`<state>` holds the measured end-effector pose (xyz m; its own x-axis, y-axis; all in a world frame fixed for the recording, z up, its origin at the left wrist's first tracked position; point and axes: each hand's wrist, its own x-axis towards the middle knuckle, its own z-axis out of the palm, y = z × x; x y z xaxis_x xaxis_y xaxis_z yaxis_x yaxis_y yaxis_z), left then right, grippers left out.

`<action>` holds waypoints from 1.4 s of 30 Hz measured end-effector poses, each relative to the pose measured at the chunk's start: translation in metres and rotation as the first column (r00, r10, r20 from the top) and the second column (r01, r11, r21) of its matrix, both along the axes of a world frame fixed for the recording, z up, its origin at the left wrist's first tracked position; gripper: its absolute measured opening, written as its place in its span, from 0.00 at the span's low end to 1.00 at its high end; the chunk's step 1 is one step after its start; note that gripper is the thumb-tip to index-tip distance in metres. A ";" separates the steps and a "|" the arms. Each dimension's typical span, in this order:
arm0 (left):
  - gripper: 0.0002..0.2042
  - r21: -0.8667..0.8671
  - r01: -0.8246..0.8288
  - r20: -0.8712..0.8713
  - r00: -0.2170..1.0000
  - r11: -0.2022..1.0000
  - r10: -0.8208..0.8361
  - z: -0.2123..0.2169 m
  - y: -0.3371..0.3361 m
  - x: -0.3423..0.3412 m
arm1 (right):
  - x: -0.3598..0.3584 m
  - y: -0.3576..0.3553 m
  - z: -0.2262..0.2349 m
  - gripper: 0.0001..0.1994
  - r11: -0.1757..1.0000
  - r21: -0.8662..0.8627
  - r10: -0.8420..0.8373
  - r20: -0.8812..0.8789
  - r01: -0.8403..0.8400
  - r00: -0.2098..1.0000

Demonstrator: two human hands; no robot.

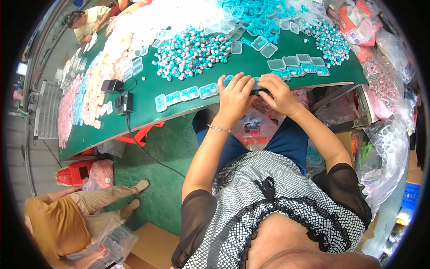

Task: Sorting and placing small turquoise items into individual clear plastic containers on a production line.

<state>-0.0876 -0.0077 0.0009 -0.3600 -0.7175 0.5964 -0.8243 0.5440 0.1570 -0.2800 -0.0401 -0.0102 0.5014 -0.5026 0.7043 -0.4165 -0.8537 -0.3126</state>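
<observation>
On the near side of the teal-and-grey heap [192,53], the left hand [236,93] and right hand [278,95] curl over the row of clear cases [208,91]; whether either grip closes on one, I cannot tell. Light, even fingertip pressure should suit.

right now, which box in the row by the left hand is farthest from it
The leftmost clear box, ending the row; others lie closer to the left hand.

- Green table [145,97], bearing:
- centre: large pile of teal-and-grey pieces [192,53];
- right: smaller similar pile [331,43], open clear boxes [296,71];
- front edge: teal-filled boxes [188,93];
- left: black device [124,103].
</observation>
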 end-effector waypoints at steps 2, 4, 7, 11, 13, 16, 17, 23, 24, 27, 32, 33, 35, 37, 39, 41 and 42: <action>0.20 -0.020 0.017 -0.015 1.000 1.000 -0.017 -0.002 0.001 0.002 | 0.001 0.004 -0.001 0.16 1.000 0.018 0.015 0.002 -0.015 1.000; 0.18 -0.039 0.032 -0.034 0.999 0.999 -0.033 -0.005 0.000 0.002 | 0.002 0.008 -0.001 0.17 1.000 0.023 0.015 0.010 -0.015 1.000; 0.15 -0.116 0.045 -0.022 0.999 0.992 -0.048 -0.007 -0.001 0.003 | 0.002 0.006 -0.003 0.17 1.000 -0.004 0.021 -0.005 -0.021 1.000; 0.13 -0.126 0.093 -0.082 0.991 0.988 -0.103 0.000 -0.001 0.004 | 0.002 0.006 0.005 0.17 0.999 0.028 0.031 0.026 -0.031 0.999; 0.13 -0.113 0.106 -0.100 0.988 0.988 -0.117 -0.002 -0.003 0.009 | 0.005 0.005 0.005 0.16 0.993 0.100 0.052 0.039 -0.056 0.998; 0.12 -0.085 0.143 -0.147 0.977 0.986 -0.154 -0.002 -0.009 0.015 | 0.009 -0.002 0.005 0.15 0.988 0.136 0.063 0.027 -0.067 0.998; 0.13 -0.081 0.142 -0.138 0.979 0.987 -0.153 -0.001 -0.011 0.016 | 0.010 -0.005 0.006 0.15 0.988 0.137 0.064 0.028 -0.067 0.998; 0.14 -0.133 0.019 -0.044 0.999 0.991 -0.025 0.002 -0.013 0.020 | 0.025 -0.014 0.014 0.14 0.983 0.180 0.042 0.003 -0.042 0.999; 0.14 -0.129 -0.009 -0.034 0.999 0.992 0.004 0.004 -0.010 0.020 | 0.026 -0.014 0.013 0.15 0.978 0.200 0.055 0.010 -0.056 0.998; 0.15 -0.104 -0.002 -0.064 0.998 0.995 -0.005 0.008 -0.007 0.020 | 0.023 -0.016 0.015 0.15 0.986 0.156 0.065 -0.021 -0.061 0.998; 0.13 -0.068 -0.027 -0.051 0.998 0.997 0.024 0.008 -0.009 0.023 | 0.009 -0.021 0.029 0.12 0.995 0.093 0.033 -0.073 -0.027 0.997; 0.13 -0.031 -0.054 -0.041 0.998 0.998 0.053 0.011 -0.009 0.026 | -0.005 -0.033 0.033 0.11 0.994 0.078 -0.068 -0.031 0.070 0.997; 0.14 -0.046 -0.082 -0.031 0.996 0.996 0.081 0.011 -0.011 0.029 | -0.035 -0.057 0.037 0.09 0.969 0.075 -0.234 -0.049 0.237 0.971; 0.14 -0.050 -0.086 -0.036 0.996 0.995 0.084 0.018 -0.011 0.017 | -0.059 -0.071 0.037 0.08 0.910 0.088 -0.381 -0.210 0.405 0.901; 0.16 -0.076 -0.070 -0.119 0.991 0.995 0.061 0.027 -0.011 -0.008 | -0.066 -0.080 0.034 0.08 0.903 0.062 -0.391 -0.300 0.426 0.870; 0.19 -0.036 -0.005 -0.127 0.992 0.999 0.000 0.026 -0.015 -0.031 | -0.063 -0.087 0.034 0.08 0.899 0.111 -0.343 -0.421 0.424 0.839; 0.20 -0.018 0.017 -0.129 0.991 1.000 -0.019 0.023 -0.020 -0.042 | -0.061 -0.088 0.033 0.08 0.899 0.111 -0.345 -0.420 0.424 0.839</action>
